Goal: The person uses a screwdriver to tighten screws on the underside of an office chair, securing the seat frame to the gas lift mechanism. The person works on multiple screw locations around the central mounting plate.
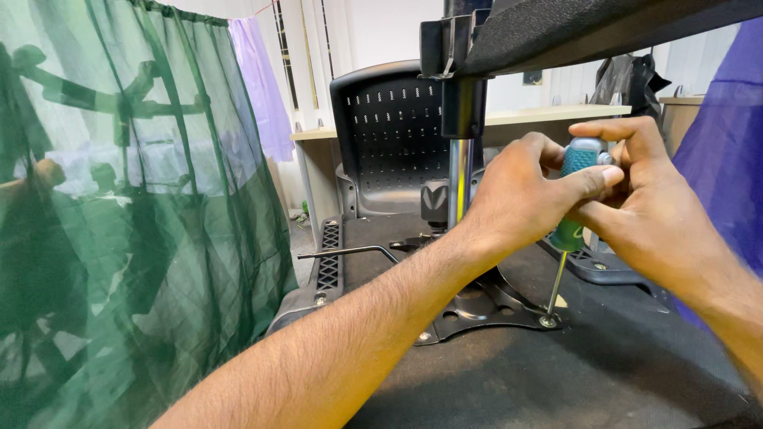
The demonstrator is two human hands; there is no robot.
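left hand (520, 195) and right hand (636, 187) both closed around green screwdriver (568, 230) handle; tip sat on screw (548, 321) in black metal plate (477, 314) below hands.

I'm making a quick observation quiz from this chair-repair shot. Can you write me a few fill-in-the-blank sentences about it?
1. Both hands, the left hand and the right hand, grip one ____ with a green handle.
2. Its tip rests on a screw in the black metal ____ under the seat.
3. To the left hangs a sheer ____-coloured curtain.
4. The shiny gas cylinder stands ____.

Missing words: screwdriver; plate; green; upright
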